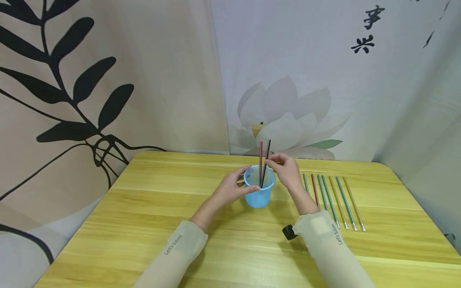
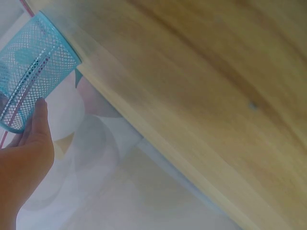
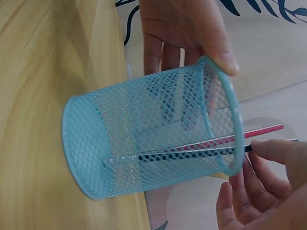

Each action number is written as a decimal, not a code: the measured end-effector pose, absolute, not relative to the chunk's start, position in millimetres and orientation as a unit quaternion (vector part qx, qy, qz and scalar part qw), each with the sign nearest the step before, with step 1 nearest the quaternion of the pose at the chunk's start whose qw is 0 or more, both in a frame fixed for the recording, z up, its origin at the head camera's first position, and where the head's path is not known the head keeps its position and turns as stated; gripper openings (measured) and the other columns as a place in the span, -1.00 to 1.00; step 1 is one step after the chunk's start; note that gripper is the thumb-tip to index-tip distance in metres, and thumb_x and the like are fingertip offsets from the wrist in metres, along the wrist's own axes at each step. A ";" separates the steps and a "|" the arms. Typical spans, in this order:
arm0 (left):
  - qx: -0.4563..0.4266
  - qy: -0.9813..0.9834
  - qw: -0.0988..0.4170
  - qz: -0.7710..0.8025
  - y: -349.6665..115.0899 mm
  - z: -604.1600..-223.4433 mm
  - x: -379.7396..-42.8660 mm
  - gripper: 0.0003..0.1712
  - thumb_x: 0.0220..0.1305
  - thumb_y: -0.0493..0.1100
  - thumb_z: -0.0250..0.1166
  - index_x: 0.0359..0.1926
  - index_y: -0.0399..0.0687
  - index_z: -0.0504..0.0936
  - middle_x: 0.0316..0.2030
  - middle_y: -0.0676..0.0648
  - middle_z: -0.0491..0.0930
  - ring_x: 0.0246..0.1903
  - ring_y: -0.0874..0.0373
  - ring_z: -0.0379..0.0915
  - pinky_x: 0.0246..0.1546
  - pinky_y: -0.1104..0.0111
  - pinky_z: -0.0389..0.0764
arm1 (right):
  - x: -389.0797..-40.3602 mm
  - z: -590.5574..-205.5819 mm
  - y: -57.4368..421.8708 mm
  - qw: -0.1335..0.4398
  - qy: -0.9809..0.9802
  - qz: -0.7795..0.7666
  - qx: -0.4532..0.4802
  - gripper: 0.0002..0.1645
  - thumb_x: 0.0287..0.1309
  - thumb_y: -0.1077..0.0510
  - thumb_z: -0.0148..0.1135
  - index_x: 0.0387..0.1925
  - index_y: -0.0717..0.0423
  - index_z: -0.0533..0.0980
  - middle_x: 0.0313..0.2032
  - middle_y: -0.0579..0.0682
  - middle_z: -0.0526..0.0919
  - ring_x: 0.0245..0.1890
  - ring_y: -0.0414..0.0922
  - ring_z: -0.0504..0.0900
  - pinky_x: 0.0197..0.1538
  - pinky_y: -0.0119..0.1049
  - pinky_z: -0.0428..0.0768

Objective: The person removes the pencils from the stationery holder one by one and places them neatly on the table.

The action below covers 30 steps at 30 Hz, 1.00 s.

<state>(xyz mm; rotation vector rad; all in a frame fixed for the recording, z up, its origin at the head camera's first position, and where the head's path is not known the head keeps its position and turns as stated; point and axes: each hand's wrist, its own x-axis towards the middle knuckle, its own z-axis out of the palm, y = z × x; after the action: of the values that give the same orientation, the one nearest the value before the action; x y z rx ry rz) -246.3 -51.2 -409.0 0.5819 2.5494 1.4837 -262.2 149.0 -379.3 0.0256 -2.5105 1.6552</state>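
Note:
A light blue mesh pencil cup (image 1: 258, 200) stands upright on the table. My left hand (image 1: 231, 185) holds it from the left, thumb at the rim and fingers round the far side, as the right wrist view (image 3: 184, 28) also shows. Inside the cup, a red pencil (image 1: 261, 152) leans against the rim. Next to it is a black pencil (image 1: 268, 147), its lower end near the cup's bottom. My right hand (image 1: 287, 170) pinches this black pencil between thumb and finger just above the rim (image 3: 236, 124).
Several pencils lie side by side on the wooden table (image 1: 144, 224) to the right, among them a gold pencil (image 1: 354, 204) and a red pencil (image 1: 315, 190), partly behind my right forearm. A printed cloth (image 1: 173, 80) hangs behind the table's back edge.

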 end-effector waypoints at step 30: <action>0.190 0.848 0.062 0.490 -51.4 -408.6 -245.4 -0.07 0.19 0.04 0.46 0.49 -0.07 0.24 0.39 -0.18 0.39 0.32 -0.16 0.42 0.27 0.16 0.60 | -247.8 -314.1 182.7 0.160 -0.705 0.690 0.042 -0.92 0.33 0.24 0.22 -0.22 0.18 0.50 -0.44 -0.25 0.65 -0.42 -0.31 0.71 -0.17 -0.50 0.77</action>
<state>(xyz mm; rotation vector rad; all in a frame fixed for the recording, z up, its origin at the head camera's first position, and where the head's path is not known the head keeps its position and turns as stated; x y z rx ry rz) -245.4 -51.4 -408.6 0.5751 2.5645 1.4830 -247.8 182.7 -314.1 0.1205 -2.0130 1.9716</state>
